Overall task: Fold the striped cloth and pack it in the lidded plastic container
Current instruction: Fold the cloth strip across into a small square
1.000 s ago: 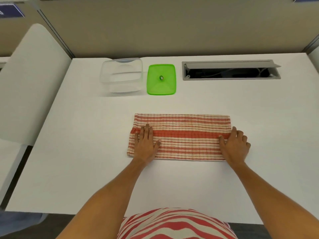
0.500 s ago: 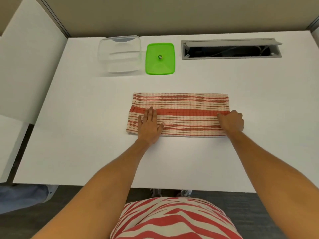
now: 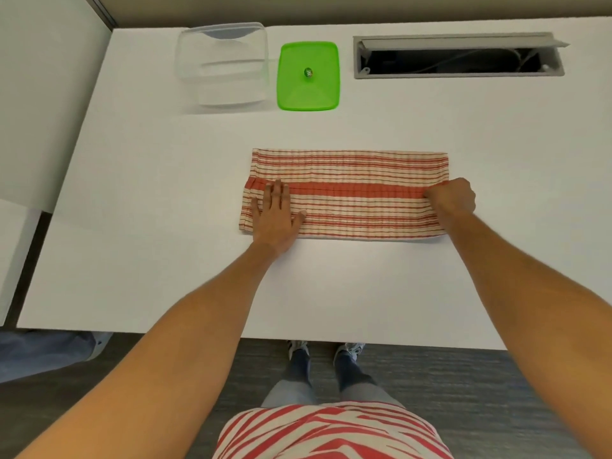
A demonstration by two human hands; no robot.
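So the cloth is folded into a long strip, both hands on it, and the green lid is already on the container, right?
Not quite. In the head view the green lid lies on the table beside the open clear container. The striped cloth is a long strip under the left hand and right hand.

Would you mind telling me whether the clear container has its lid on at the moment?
Off. The clear container stands open; the green lid lies flat beside it on the table.

Cloth: striped cloth (image 3: 351,197), red stripes on cream, folded into a long flat band, lying crosswise at frame centre.
Container: lidded plastic container (image 3: 221,66), clear, rectangular, open, upright, upper left of centre.
Lid: green lid (image 3: 309,76), small knob on top, lying flat just right of the container.
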